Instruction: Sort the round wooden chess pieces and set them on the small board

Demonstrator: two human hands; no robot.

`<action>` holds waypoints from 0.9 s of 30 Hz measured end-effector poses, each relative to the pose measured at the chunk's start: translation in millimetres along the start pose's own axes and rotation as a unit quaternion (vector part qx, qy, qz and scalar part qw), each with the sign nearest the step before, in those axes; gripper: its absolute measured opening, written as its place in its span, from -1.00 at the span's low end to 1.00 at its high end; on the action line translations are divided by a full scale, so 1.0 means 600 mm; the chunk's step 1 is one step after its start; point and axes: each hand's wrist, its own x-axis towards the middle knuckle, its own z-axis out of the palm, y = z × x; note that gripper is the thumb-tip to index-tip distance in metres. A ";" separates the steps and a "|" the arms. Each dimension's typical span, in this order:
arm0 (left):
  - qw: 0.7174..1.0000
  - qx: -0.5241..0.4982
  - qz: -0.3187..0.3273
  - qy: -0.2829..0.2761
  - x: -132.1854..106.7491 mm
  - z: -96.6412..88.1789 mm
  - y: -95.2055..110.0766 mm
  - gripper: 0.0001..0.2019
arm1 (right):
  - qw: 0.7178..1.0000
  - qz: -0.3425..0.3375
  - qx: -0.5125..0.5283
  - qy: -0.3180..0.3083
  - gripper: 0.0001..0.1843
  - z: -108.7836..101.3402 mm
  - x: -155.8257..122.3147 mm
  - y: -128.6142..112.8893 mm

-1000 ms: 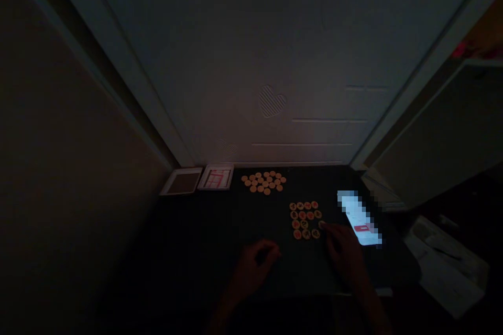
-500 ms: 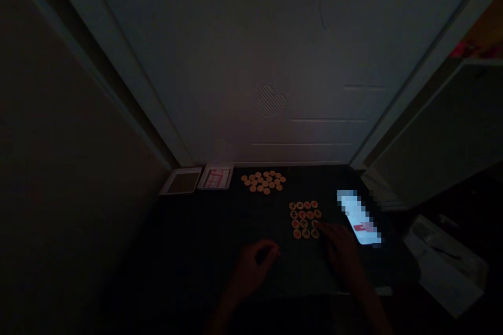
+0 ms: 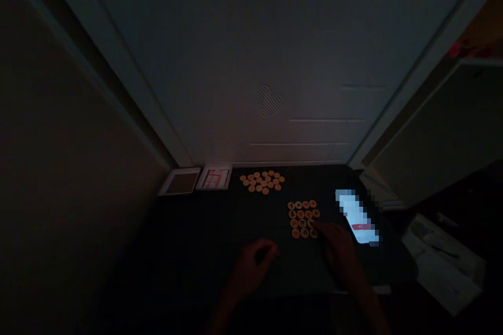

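Low on the dark table, my left hand [image 3: 253,267] rests with its fingers curled towards the thumb, and nothing shows in it. My right hand [image 3: 338,243] reaches in from the right, fingers together, its fingertips on a round Chinese chess piece [image 3: 310,223] at the right end of the third row. That piece belongs to a block of several rows of round pieces [image 3: 301,214] with red or dark marks. Fingers partly cover the right edge of the block. Farther back lies a loose group of pale round pieces [image 3: 264,183] without visible marks.
A lit phone [image 3: 358,217] lies right of my right hand. At the back left are a shallow box [image 3: 178,182] and a white box with red lines [image 3: 214,177]. A white panel with a heart relief [image 3: 269,100] rises behind the table. Pale objects [image 3: 444,267] lie lower right.
The piece under my right fingertips has slid slightly left, closer to its neighbour in the row. My left hand keeps its pose. The whole view has shifted a little.
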 end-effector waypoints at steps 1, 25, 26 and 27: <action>1.000 0.000 0.001 -0.001 0.000 0.000 -0.001 -0.76 | 1.000 0.001 0.000 0.005 -0.31 0.000 0.000 -0.001; 0.901 0.378 0.124 0.174 0.158 -0.074 -0.033 -0.61 | 0.997 0.012 0.035 0.067 -0.46 -0.006 -0.004 -0.011; 0.899 0.382 0.125 0.175 0.143 -0.073 -0.035 -0.61 | 0.996 0.017 0.040 0.075 -0.48 -0.008 -0.005 -0.012; 0.898 0.383 0.125 0.177 0.128 -0.072 -0.038 -0.63 | 0.995 0.021 0.044 0.084 -0.51 -0.010 -0.005 -0.015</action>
